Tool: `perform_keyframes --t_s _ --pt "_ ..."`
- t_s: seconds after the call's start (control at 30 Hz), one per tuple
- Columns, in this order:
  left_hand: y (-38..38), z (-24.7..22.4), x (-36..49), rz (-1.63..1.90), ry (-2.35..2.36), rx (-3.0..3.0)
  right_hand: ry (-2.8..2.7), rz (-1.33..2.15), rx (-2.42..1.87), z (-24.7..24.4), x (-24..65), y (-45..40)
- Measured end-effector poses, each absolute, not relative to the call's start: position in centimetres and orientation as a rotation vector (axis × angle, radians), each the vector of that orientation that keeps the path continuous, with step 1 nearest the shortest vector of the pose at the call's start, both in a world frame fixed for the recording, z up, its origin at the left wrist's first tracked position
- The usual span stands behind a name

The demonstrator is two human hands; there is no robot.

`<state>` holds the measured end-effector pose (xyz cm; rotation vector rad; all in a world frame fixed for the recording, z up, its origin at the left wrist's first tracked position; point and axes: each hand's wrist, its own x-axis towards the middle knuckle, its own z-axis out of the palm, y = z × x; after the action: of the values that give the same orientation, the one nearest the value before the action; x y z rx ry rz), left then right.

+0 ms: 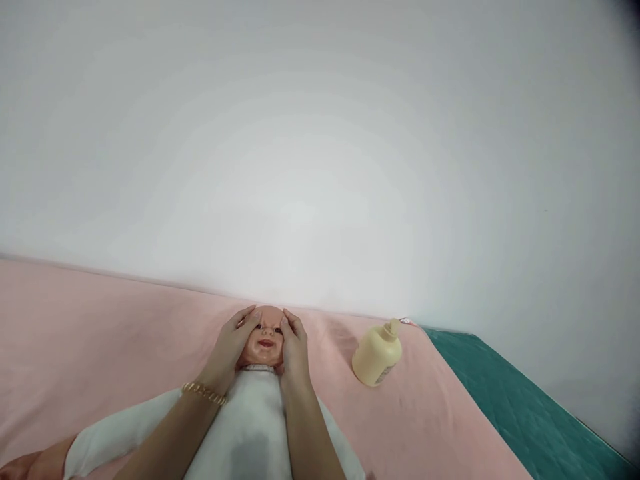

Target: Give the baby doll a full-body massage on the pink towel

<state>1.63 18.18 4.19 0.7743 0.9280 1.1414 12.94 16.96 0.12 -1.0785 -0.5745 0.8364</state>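
Your left hand (241, 340) was open and lightly curved, its palm and fingers laid along one side of the doll's head, the thumb by the brow. Your right hand (296, 343) was open in the same way, cupping the other side, its thumb near the eye. The doll (254, 413) lay on its back between your forearms, on the pink sheet (425, 420). Counted up, you had two hands, one doll in one white top, one yellow pump bottle (377, 353) standing to the right, one bracelet (204, 392) on your left wrist, and one green mat (520, 400) beyond the sheet.
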Motion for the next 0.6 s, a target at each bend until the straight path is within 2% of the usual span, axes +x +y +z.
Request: perform_keyframes --t_s 0.37,0.6 --pt "19.2 2.6 1.4 1.199 0.879 0.705 -0.495 0.955 -1.002 -2.0 14.0 18.5" --pt "19.9 2.0 1.7 1.197 0.863 0.817 -0.629 0.982 -0.963 -2.8 14.8 19.1"
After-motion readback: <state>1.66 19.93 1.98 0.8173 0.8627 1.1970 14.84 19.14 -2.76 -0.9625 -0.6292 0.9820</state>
